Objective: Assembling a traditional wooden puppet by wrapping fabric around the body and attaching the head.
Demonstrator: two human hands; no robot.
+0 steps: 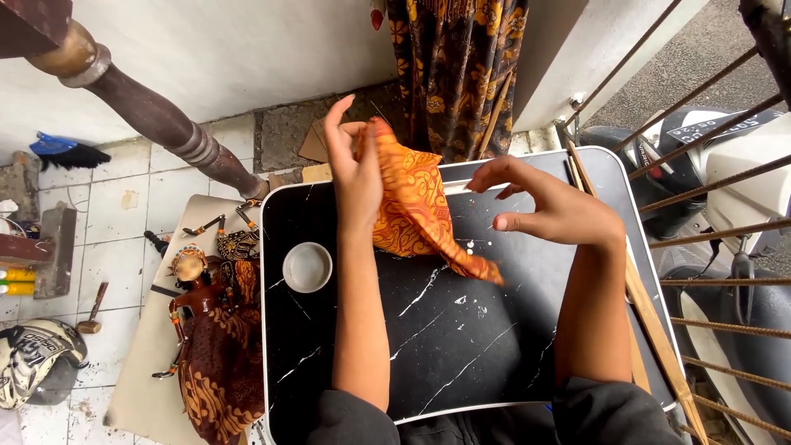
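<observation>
A person's left hand [354, 169] is standing upright, fingers extended, pinching the top of an orange patterned cloth [416, 206] above a black marble-look tray table [461, 346]. Their right hand [548, 206] is hovering beside it, fingers loosely curled, holding nothing. A small white bowl [307, 267] is sitting near the table's left edge.

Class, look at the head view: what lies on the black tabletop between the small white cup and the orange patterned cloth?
The person's left forearm crosses that stretch in the head view, lying between the white cup and the orange cloth held by the left hand.
</observation>
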